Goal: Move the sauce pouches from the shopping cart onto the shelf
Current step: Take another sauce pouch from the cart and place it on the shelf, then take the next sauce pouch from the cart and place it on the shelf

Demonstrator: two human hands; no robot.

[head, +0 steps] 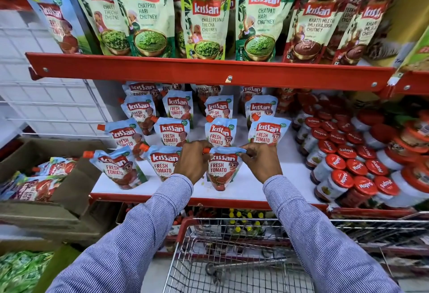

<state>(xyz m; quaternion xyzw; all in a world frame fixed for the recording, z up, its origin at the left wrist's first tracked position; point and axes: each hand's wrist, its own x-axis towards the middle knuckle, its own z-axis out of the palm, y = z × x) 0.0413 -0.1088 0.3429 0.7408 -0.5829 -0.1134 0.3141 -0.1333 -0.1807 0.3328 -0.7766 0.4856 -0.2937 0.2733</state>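
The tomato pouch (221,170) stands at the front of the white shelf (267,183), third in the front row of matching pouches (163,165). I have both hands on its top edge: my left hand (193,161) pinches the corner by the orange spout, my right hand (261,161) pinches the opposite corner. It looks soft, floppy and bottom-heavy, so I judge the stiff top seam the best hold. The shopping cart (232,258) below looks empty.

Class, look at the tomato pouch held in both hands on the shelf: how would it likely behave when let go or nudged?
The tomato pouch probably flexes: its top edge crumples between the fingers. It narrows toward its base, so it may tip when nudged. Its glossy film looks somewhat slippery.
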